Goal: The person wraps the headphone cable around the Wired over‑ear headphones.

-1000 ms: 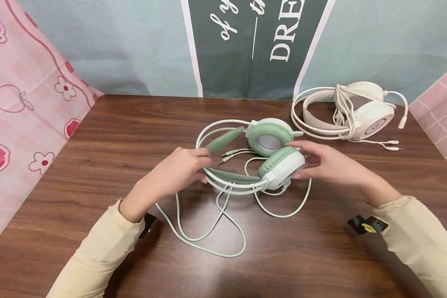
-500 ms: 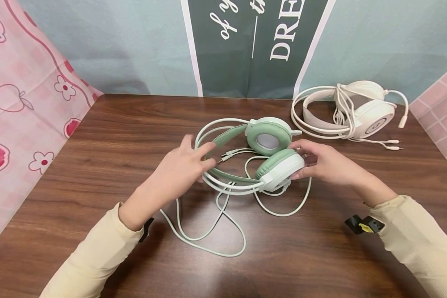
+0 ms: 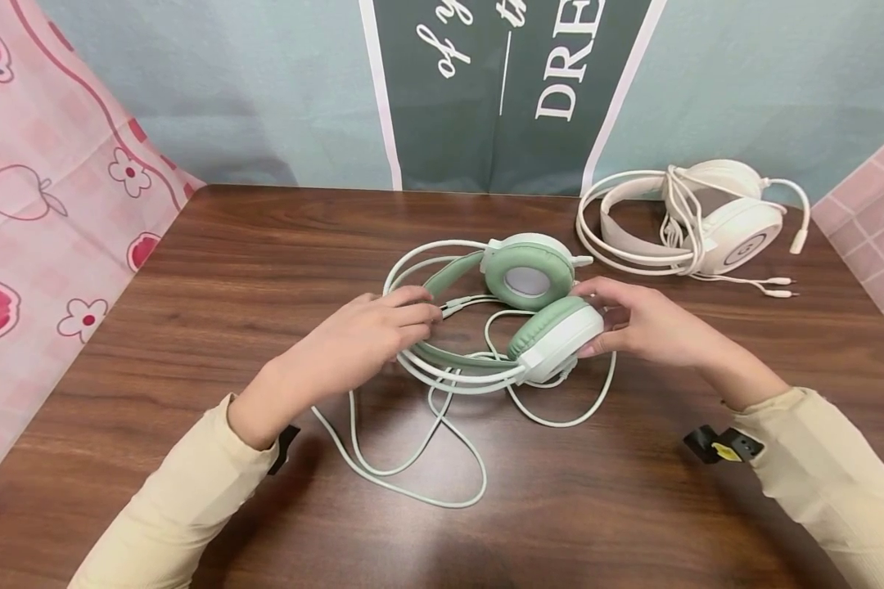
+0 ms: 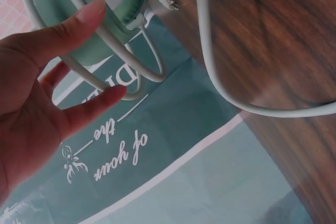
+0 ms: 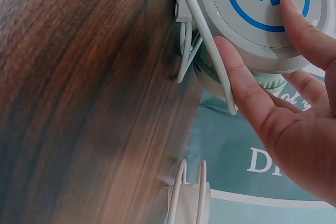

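Note:
Mint-green and white headphones (image 3: 560, 339) lie on the brown table with both ear cups toward the right. My left hand (image 3: 361, 339) holds the headband at its left end, fingers over the top; in the left wrist view the thumb (image 4: 86, 17) lies across the band's thin tubes (image 4: 113, 40). At the other end my right hand (image 3: 644, 323) grips the near ear cup. Its thumb sits on the blue-ringed outer face (image 5: 247, 3) in the right wrist view, and its fingers go around the edge. The pale green cable (image 3: 442, 505) loops toward me, and its plugs (image 3: 457, 307) lie inside the headband.
A white headset (image 3: 744, 233) with a boom microphone and bundled cord stands at the back right of the table (image 3: 265, 237). Its two plugs (image 3: 777, 286) point right. A blue-grey cloth (image 3: 265, 98) hangs behind, with a pink patterned cloth (image 3: 37, 204) on the left.
My left hand let go of the headband, lifted with fingers spread, then came back down onto it. The headband's near side has shifted slightly toward me. My right hand stays at the ear cup.

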A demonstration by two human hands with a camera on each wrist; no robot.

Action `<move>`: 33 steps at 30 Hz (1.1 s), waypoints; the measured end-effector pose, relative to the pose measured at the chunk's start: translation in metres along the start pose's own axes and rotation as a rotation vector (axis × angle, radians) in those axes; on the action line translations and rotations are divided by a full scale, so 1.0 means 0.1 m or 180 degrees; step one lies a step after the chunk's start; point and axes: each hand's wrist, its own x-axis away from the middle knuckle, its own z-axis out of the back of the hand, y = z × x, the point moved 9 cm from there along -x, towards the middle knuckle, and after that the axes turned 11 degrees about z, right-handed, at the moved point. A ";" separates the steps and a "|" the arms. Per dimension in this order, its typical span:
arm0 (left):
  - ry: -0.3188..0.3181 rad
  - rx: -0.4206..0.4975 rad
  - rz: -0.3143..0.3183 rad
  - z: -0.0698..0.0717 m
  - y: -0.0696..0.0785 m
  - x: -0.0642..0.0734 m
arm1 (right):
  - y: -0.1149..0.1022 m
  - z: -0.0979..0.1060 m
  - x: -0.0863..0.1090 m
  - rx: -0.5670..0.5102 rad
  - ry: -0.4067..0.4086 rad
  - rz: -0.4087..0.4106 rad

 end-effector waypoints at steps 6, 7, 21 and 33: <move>-0.0118 0.0054 -0.0072 -0.03 0.04 0.02 | -0.01 -0.01 -0.01 -0.0188 -0.0014 -0.0003; -0.0147 0.0019 -0.0049 -0.04 0.04 0.02 | -0.02 -0.01 -0.01 -0.0188 -0.0015 0.0002; -0.0204 0.0698 -0.0231 -0.03 -0.03 -0.01 | 0.02 0.01 0.00 -0.0169 0.0003 -0.0072; -0.0193 0.1005 -0.0200 -0.06 -0.09 -0.01 | 0.01 0.00 0.02 -0.0175 0.0016 -0.0078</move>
